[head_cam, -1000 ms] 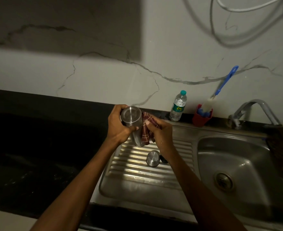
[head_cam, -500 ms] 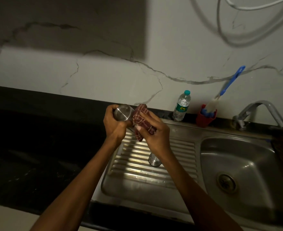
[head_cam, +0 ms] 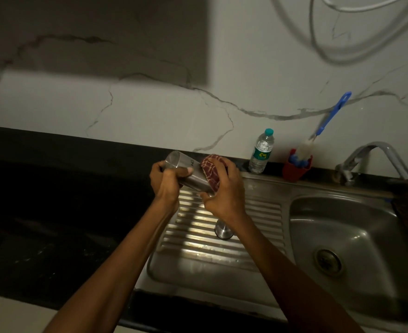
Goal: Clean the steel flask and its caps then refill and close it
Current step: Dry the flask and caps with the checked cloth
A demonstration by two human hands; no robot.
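Head view: steel flask (head_cam: 190,173) tilted, base toward upper left.

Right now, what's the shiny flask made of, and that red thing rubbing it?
The flask looks like brushed steel: grey, smooth, with soft streaky glints. The red thing is a cloth, seemingly woven fabric: it has a checked pattern and bunches softly under the right hand.

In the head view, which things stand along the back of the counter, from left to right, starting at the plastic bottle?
plastic water bottle → red cup holding the blue-handled bottle brush → steel tap
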